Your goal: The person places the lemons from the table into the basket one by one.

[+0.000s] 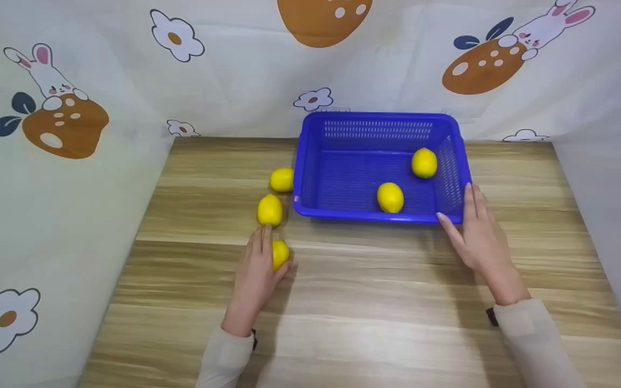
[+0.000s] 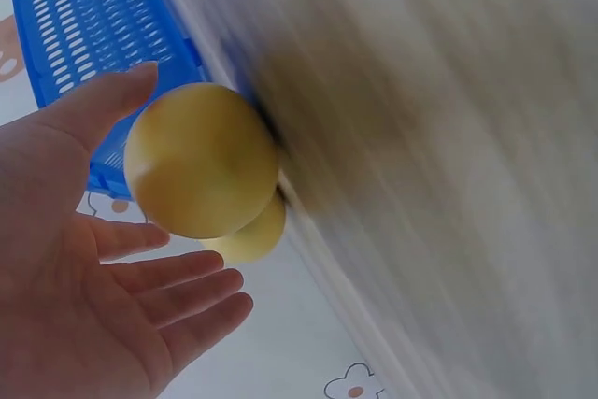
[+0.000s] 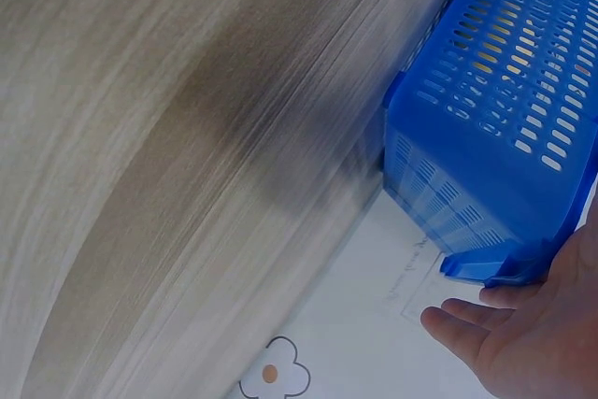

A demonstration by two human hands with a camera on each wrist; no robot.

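On the left side of the table (image 1: 353,307), your left hand (image 1: 256,267) is cupping the nearest lemon (image 1: 280,254), fingers loosely spread along its left side and thumb lying to its right. That shape is probably suiting a round thing that could roll, though you aren't visibly squeezing it, and whether your palm is touching it you can't tell. Your fingertips are reaching just beside the middle lemon (image 1: 270,210), and beyond it the far lemon (image 1: 281,179) is sitting right by the left rim of the blue basket (image 1: 380,217), contact being unclear. Over on the right, your right hand (image 1: 483,240) is bracing the basket's near right corner, its fingers lying fairly straight along the outside of the right wall while the thumb is resting at the near rim; straddling the corner like that is likely steadying the basket without gripping it hard. The basket is standing upright, its far side close to the patterned backdrop (image 1: 246,81). Inside its right half, one lemon (image 1: 390,198) is lying by the near wall and another lemon (image 1: 424,163) is lying farther back toward the right wall, the walls presumably keeping both from rolling away.
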